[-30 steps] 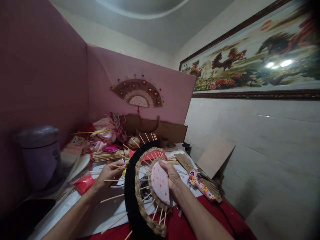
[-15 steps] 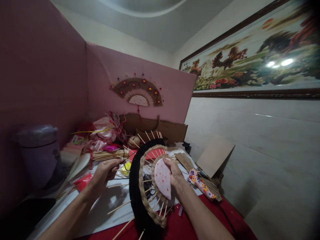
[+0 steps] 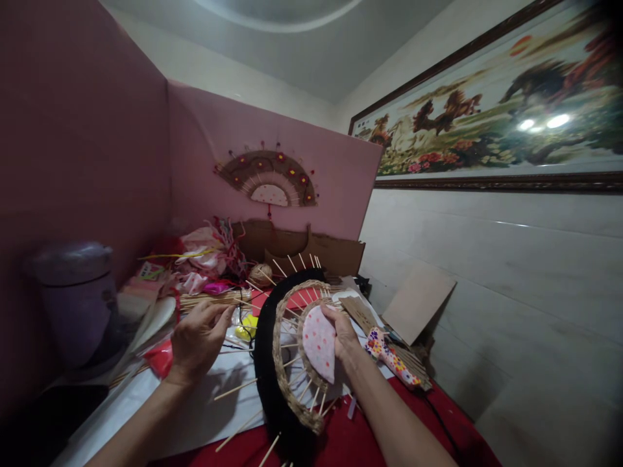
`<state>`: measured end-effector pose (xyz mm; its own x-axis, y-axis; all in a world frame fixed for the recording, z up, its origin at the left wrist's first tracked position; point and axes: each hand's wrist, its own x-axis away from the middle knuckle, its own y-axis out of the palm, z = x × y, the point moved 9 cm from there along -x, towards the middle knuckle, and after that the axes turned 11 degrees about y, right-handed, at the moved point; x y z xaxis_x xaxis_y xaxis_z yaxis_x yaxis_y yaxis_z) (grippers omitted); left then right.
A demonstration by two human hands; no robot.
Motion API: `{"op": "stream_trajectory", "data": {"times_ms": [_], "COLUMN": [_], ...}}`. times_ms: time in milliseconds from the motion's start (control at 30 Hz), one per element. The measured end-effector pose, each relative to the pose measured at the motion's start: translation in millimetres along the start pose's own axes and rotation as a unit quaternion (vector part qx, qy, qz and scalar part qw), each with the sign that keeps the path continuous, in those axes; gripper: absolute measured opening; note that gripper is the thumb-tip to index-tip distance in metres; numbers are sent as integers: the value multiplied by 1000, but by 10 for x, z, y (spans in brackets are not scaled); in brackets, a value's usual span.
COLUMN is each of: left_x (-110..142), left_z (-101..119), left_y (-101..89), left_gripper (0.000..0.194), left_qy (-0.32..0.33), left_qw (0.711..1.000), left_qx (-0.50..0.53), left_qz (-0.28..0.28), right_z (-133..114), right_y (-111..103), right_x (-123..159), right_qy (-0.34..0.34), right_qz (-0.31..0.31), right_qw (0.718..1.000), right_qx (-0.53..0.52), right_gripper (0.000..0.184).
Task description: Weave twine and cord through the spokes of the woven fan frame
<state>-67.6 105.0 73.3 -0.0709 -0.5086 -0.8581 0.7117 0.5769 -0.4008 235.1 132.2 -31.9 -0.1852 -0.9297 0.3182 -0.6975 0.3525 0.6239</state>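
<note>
In the head view, we are gripping the spotted half-disc [image 3: 318,347] of a stick fan [image 3: 279,353] with our right hand [image 3: 344,337], thumb across its face. Our left hand [image 3: 199,337] is hovering just beside the projecting sticks [image 3: 236,389], fingers bunched; whether they are pinching the dark cord [image 3: 241,305], we cannot tell. For neat work, we should probably be steadying the half-disc, drawing the cord with gentle, even tension and watching that no stick is bending. The fan is lying between our hands, its arched black band bulging left, its half-disc touching our right hand. Beyond, another fan [image 3: 272,165] is hanging on a pink panel [image 3: 335,168].
</note>
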Motion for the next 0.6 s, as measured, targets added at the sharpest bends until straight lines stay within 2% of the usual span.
{"op": "stream_trajectory", "data": {"times_ms": [267,600], "left_x": [-3,2], "left_z": [76,80], "left_y": [-19,2], "left_gripper": [20,15], "left_qy": [26,70], "left_qw": [999,995], "left_qx": [20,60], "left_qz": [17,39], "right_z": [-88,-100], "right_y": [-102,-109], "right_x": [-55,-56], "right_qy": [-28,-40], "right_qz": [15,15], "right_qw": [999,999], "right_qx": [-14,-24], "right_gripper": [20,16]}}
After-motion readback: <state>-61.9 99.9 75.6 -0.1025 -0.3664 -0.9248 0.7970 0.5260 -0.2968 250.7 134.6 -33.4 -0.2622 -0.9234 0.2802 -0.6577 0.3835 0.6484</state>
